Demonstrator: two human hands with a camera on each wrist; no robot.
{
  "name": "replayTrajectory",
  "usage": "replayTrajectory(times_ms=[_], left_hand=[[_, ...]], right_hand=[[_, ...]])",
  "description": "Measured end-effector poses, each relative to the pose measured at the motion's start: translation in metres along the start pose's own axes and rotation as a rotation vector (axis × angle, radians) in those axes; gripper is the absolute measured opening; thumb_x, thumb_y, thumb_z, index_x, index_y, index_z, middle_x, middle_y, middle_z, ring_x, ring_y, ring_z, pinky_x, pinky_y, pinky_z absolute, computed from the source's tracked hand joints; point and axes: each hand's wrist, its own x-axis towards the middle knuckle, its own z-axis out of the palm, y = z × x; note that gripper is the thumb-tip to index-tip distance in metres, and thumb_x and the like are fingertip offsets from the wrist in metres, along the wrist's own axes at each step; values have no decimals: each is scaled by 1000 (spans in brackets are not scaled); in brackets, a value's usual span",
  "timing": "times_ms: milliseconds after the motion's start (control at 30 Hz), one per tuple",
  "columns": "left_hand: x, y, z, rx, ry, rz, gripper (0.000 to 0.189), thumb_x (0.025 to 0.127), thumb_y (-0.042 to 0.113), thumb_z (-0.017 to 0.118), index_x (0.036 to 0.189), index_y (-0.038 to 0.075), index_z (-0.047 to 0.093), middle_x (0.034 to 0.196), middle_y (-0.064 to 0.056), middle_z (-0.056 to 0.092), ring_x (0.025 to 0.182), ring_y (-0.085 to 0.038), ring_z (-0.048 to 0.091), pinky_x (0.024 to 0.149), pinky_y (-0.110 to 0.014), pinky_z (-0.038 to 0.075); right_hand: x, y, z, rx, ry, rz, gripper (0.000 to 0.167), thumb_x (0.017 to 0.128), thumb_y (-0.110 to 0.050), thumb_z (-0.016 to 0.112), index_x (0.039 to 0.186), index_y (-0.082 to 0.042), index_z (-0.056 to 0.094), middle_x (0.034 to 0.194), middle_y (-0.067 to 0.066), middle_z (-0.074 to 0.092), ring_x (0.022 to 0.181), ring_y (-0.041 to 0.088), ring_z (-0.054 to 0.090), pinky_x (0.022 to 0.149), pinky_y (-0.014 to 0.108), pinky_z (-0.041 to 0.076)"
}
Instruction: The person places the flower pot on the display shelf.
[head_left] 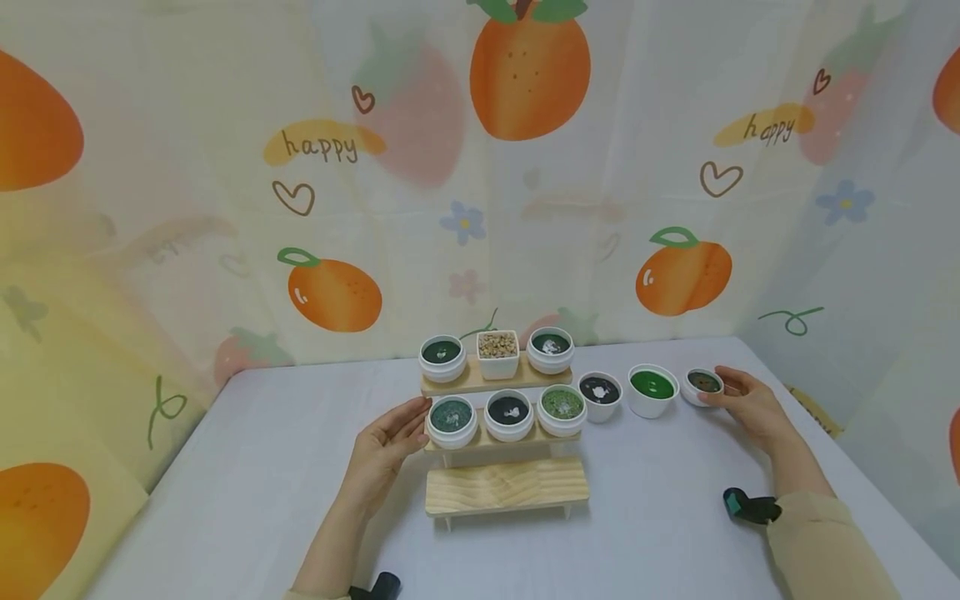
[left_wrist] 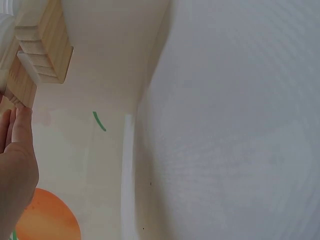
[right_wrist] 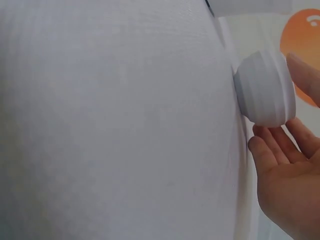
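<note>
My right hand (head_left: 753, 407) holds a small white ribbed bowl (right_wrist: 267, 90) with brownish-green contents, thumb on one side and fingers on the other. In the head view this bowl (head_left: 703, 383) is at the right end of a row on the table. My left hand (head_left: 386, 450) is at the left end of a wooden tiered stand (head_left: 506, 492), its fairly straight fingers (left_wrist: 21, 127) against the end of the wood. Nearest to it, on the middle step, is a white bowl of dark teal contents (head_left: 452, 417).
Beside it are a white bowl with black contents (head_left: 508, 412) and a speckled green one (head_left: 562, 404). The top step bears two dark green bowls and a square dish of grains (head_left: 498, 354). Bowls of black (head_left: 600, 392) and bright green (head_left: 652, 387) stand right of the stand.
</note>
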Motion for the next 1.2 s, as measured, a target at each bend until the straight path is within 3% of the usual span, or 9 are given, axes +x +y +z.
replayTrajectory(times_ms=[400,633,800,1200], left_hand=[[1,0,0,-5,9,-7,62,85,-13,62,143,-9,42,143,-14,57,115,-1,65,102,-19,54],[0,-1,0,-7,4,-3,62,85,-13,62,143,-9,41,128,6,67,115,-1,65,103,-18,54],[0,-1,0,-6,1,2,62,85,-13,61,143,-10,41,118,15,68,114,0,65,102,-17,54],[-1,-1,1,-11,9,2,62,84,-14,61,143,-11,41,116,15,69,114,-1,65,102,-17,54]], right_hand=[[-2,-2,3,-121,25,-21,92,91,-41,69,155,1,19,157,27,26,132,36,36,118,56,37],[-1,0,4,-133,36,-29,90,91,-42,69,154,2,23,156,26,29,130,33,38,120,57,36],[-1,0,5,-135,52,-20,89,91,-43,68,153,3,23,155,28,30,133,37,37,120,59,35],[-3,-3,3,-118,116,8,89,92,-45,66,155,0,22,157,30,27,141,45,31,119,62,34]])
